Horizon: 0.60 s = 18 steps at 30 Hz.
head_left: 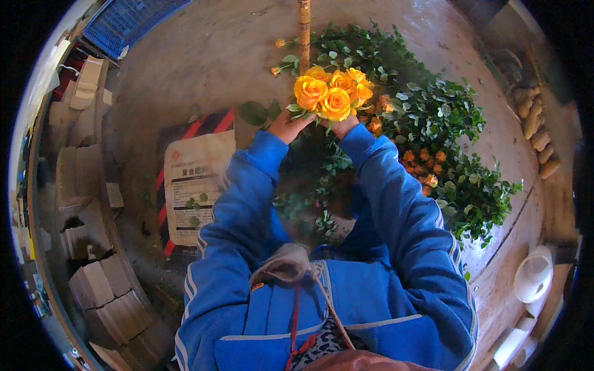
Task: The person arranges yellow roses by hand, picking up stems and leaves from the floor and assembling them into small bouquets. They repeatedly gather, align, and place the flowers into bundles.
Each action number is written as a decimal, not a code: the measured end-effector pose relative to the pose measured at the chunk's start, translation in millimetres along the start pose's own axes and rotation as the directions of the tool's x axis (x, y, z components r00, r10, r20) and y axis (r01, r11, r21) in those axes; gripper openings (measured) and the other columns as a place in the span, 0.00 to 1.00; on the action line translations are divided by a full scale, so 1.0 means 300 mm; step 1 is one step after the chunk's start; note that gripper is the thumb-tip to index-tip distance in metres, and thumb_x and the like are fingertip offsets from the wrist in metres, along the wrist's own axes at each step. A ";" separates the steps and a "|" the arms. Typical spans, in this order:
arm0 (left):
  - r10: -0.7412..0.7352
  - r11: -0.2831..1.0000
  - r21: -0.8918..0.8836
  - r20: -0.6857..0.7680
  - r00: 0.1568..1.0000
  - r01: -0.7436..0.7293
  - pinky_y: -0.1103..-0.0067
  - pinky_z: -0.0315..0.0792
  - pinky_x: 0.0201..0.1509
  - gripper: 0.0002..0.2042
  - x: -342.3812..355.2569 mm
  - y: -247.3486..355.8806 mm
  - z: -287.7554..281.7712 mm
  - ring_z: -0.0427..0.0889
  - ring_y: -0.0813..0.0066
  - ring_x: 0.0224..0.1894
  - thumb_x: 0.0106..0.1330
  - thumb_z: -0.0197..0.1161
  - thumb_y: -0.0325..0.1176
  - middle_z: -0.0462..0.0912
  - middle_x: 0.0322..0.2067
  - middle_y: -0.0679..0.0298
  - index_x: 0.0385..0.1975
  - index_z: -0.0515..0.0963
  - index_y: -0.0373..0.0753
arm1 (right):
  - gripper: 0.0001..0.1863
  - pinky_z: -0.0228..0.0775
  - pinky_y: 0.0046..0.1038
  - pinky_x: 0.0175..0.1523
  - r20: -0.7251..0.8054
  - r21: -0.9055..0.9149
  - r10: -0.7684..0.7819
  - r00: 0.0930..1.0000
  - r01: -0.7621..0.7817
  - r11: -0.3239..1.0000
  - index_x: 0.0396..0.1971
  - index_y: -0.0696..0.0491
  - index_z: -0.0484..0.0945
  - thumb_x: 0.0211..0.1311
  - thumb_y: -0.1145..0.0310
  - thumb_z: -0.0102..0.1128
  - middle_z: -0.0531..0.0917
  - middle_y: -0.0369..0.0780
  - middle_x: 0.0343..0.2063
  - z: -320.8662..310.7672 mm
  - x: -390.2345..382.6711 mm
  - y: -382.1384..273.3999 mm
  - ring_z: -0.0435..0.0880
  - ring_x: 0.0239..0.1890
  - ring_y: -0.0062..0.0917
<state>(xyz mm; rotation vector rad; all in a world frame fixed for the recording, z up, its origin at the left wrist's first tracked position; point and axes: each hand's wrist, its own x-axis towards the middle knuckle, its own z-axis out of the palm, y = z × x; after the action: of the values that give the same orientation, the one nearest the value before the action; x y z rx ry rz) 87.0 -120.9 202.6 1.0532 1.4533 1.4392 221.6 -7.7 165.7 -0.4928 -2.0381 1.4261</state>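
A person's left hand (286, 128) and right hand (343, 126) clasp yellow roses (335, 102) from below, fingers (302, 123) closed and partly hidden, seemingly to keep them uncrushed, while leafy stems (442, 114) lie heaped on the floor (198, 74) right of the fingers, apparently within easy reach.

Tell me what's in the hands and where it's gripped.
A bunch of yellow-orange roses, held just below the blooms, where the left hand and right hand meet it; the exact finger grip is hidden.
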 end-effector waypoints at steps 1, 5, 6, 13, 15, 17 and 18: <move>0.071 0.997 0.031 -0.061 0.996 -0.069 0.79 0.65 0.51 0.24 0.005 0.000 0.010 0.72 0.74 0.46 0.55 0.62 0.36 0.73 0.46 0.63 0.50 0.65 0.35 | 0.24 0.61 0.28 0.56 -0.067 0.151 0.058 0.996 -0.047 0.987 0.47 0.51 0.71 0.46 0.69 0.64 0.75 0.36 0.47 -0.009 -0.004 0.000 0.72 0.50 0.26; 0.160 0.985 0.096 -0.193 0.968 -0.144 0.79 0.67 0.47 0.19 0.019 0.001 0.005 0.75 0.75 0.43 0.54 0.63 0.34 0.75 0.42 0.63 0.44 0.69 0.34 | 0.22 0.65 0.27 0.51 -0.165 0.242 0.038 0.986 0.003 0.970 0.43 0.54 0.73 0.43 0.73 0.65 0.77 0.37 0.44 -0.044 -0.004 -0.014 0.74 0.47 0.23; 0.172 0.985 0.066 -0.237 0.956 -0.161 0.79 0.67 0.47 0.18 0.023 -0.002 0.006 0.75 0.75 0.43 0.54 0.63 0.34 0.76 0.42 0.63 0.43 0.69 0.34 | 0.22 0.65 0.27 0.51 -0.193 0.221 -0.045 0.980 0.088 0.971 0.43 0.55 0.73 0.43 0.74 0.65 0.77 0.37 0.44 -0.048 -0.003 -0.019 0.74 0.48 0.23; 0.099 0.958 0.282 -0.167 0.981 -0.049 0.74 0.66 0.49 0.22 0.022 -0.046 0.026 0.75 0.66 0.45 0.52 0.63 0.37 0.76 0.42 0.59 0.46 0.68 0.35 | 0.38 0.58 0.29 0.58 0.196 0.477 -0.039 0.980 -0.061 0.877 0.53 0.55 0.60 0.38 0.73 0.70 0.69 0.37 0.52 -0.019 -0.014 -0.065 0.68 0.53 0.24; 0.106 0.949 0.309 -0.133 0.985 -0.061 0.74 0.65 0.51 0.23 0.031 -0.058 0.027 0.73 0.65 0.47 0.53 0.62 0.38 0.76 0.43 0.58 0.48 0.67 0.35 | 0.41 0.58 0.29 0.59 0.162 0.516 0.014 0.987 -0.097 0.851 0.54 0.56 0.58 0.37 0.73 0.71 0.68 0.37 0.52 -0.006 -0.018 -0.074 0.67 0.54 0.24; 0.146 0.944 0.318 -0.182 0.972 -0.082 0.75 0.63 0.52 0.24 0.042 -0.070 0.024 0.71 0.65 0.50 0.54 0.61 0.39 0.74 0.46 0.57 0.49 0.66 0.36 | 0.43 0.58 0.28 0.58 0.038 0.508 0.032 0.999 -0.046 0.860 0.55 0.56 0.55 0.36 0.74 0.71 0.68 0.39 0.52 0.008 -0.024 -0.074 0.67 0.54 0.23; 0.157 0.928 0.368 -0.246 0.956 -0.058 0.75 0.63 0.53 0.23 0.040 -0.078 0.022 0.70 0.66 0.51 0.55 0.60 0.38 0.72 0.48 0.56 0.49 0.66 0.36 | 0.44 0.57 0.28 0.58 -0.008 0.522 0.043 0.999 -0.032 0.852 0.56 0.55 0.54 0.36 0.75 0.71 0.68 0.39 0.52 0.012 -0.026 -0.068 0.66 0.54 0.24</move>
<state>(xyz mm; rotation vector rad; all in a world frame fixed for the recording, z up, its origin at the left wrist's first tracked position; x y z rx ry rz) 89.0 -107.5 179.2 1.2067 1.9374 1.4745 225.8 -22.2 181.9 -0.3074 -1.5298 1.9014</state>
